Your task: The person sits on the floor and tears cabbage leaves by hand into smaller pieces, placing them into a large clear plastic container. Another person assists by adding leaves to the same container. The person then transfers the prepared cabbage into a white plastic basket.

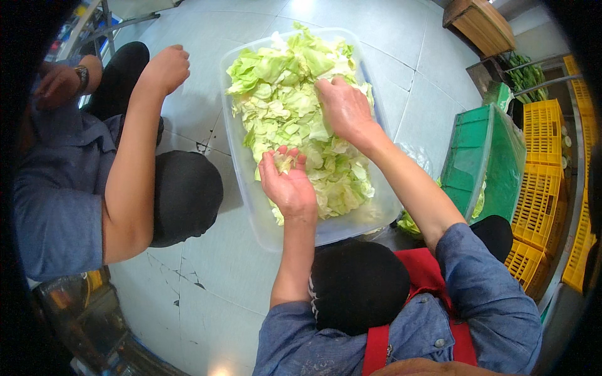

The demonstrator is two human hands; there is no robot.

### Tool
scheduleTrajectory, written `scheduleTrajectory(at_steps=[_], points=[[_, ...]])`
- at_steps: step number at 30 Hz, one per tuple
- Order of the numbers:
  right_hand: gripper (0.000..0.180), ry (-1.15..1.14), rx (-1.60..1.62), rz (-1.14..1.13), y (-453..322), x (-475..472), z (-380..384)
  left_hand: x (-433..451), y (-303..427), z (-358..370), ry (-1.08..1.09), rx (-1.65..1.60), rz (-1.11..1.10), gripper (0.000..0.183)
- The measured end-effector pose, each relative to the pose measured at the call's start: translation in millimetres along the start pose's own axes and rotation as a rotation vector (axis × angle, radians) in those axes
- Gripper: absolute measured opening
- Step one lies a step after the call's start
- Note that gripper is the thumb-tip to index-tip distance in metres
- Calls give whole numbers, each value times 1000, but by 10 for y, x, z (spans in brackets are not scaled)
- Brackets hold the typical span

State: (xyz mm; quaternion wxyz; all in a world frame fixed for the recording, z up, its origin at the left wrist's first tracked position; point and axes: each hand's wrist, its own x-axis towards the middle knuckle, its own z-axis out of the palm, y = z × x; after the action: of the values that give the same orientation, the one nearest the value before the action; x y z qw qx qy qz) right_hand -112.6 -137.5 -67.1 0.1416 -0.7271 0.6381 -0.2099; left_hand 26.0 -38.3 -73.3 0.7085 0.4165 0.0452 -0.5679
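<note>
A clear plastic tub stands on the floor before me, heaped with torn pale-green lettuce leaves. My left hand is palm up over the near left part of the heap, its fingers curled around a small piece of lettuce. Over the far right part of the same leaves is my right hand, back upward and fingertips down at the lettuce. What lies under those fingertips is hidden, so I cannot tell whether they grip a leaf.
A co-worker's bent arm and knee are close on the left. To the right stand a green plastic crate, yellow crates and bundled green vegetables. A lettuce head lies near my right forearm.
</note>
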Motion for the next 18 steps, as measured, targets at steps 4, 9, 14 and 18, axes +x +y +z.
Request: scheduleTrajectory(at_steps=[4,9,14,18], points=[[11,-69,-64,30,7,48,115,1,4,-24,-19,-7,-9,15],[13,-202,-72,12,85,-101,39,42,-1,-56,-16,-28,-40,14],[15,-394,-80,53,-11,-10,-101,50,-6,-77,-22,-23,-46,14],[16,-137,78,18,-101,110,-2,50,-15,-87,-41,-18,-67,13]])
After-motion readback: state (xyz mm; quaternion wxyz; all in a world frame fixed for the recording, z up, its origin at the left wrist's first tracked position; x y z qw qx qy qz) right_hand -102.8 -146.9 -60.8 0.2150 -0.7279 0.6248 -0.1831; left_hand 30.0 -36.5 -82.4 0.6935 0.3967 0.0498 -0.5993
